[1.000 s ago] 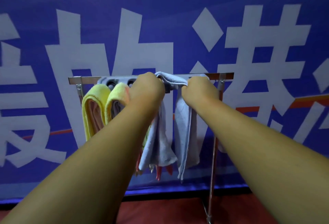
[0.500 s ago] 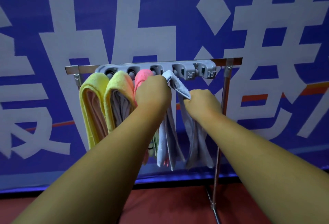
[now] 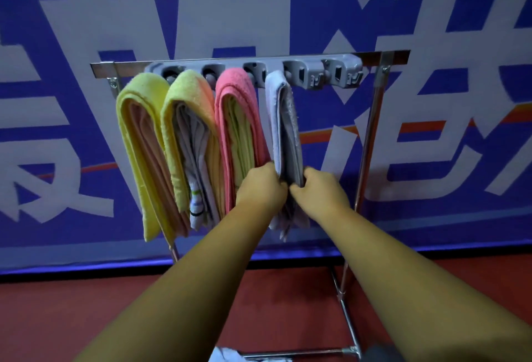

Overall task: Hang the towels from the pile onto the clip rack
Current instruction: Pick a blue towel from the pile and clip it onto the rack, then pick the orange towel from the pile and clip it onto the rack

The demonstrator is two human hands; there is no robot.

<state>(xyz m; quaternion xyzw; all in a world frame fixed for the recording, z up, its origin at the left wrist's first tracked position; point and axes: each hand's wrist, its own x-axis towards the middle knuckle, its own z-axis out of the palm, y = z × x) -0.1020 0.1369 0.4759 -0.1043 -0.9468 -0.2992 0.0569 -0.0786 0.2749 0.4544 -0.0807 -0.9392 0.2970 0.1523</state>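
Here the pale lavender towel (image 3: 283, 131) hangs folded over in the fourth slot of the grey clip rack (image 3: 331, 69), its two halves falling side by side. Both hands are low on it: the left hand (image 3: 260, 186) grips the left half and the right hand (image 3: 319, 189) the right half, fingers curled in on the cloth, though their tips are hidden behind the knuckles. The step looks like evening and seating the towel. To do it well, the pull should go straight down and evenly on both halves, gently enough that the fold stays caught in the clip, until the bottom edges roughly match. Along the rack, the first slot holds a yellow towel (image 3: 138, 119), the second a yellow-orange towel (image 3: 187, 108) with a white patterned cloth inside its fold, and the third a pink towel (image 3: 236, 119). The fifth clip (image 3: 344, 72) at the right end holds nothing. The rack is fixed to the top rail of a steel stand (image 3: 394, 55) in front of a blue banner. A bit of pale cloth (image 3: 224, 356) shows at the bottom edge, possibly the pile.
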